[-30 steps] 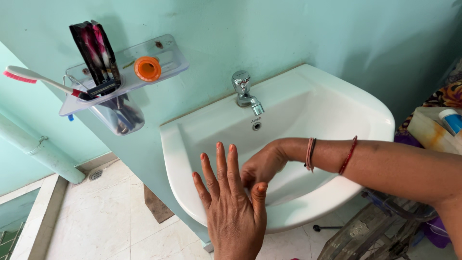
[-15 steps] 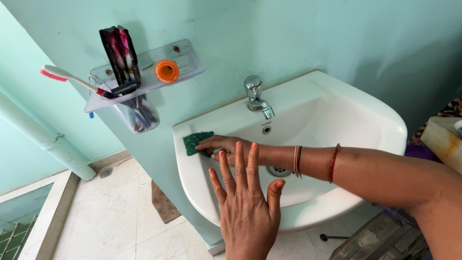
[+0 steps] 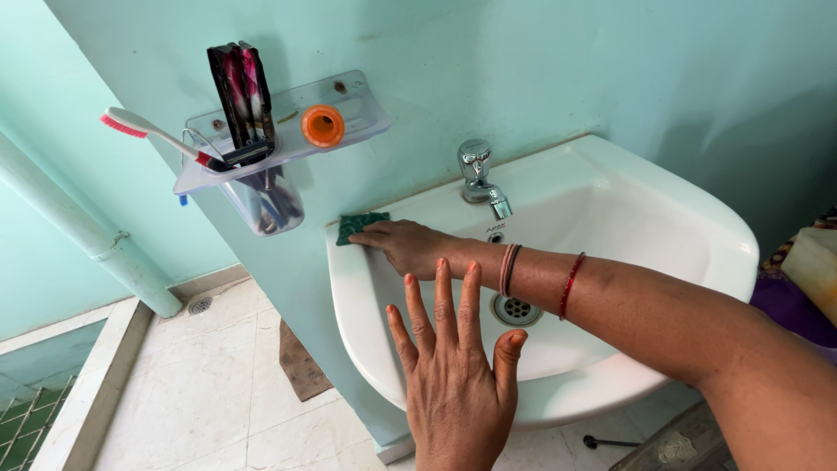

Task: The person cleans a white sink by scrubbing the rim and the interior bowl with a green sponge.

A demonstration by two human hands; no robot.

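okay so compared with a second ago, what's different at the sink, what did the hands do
The right hand has swept from the middle of the basin up to the back left corner of the sink, pressing a green scrub pad onto the rim there; a second ago the pad was not visible. The left hand stays spread flat over the front edge. The tap and wall shelf are unchanged.

We see a small green scouring pad (image 3: 360,224), flat and roughly rectangular, lying on the rear left corner of the rim of a white wall-hung washbasin (image 3: 697,218), at about ten o'clock from the drain. Only its left part shows; the fingers (image 3: 370,237) of the right hand (image 3: 410,247) press flat on its other end. The basin stands level, its bowl open toward us, the pad well apart from the front rim at six o'clock.
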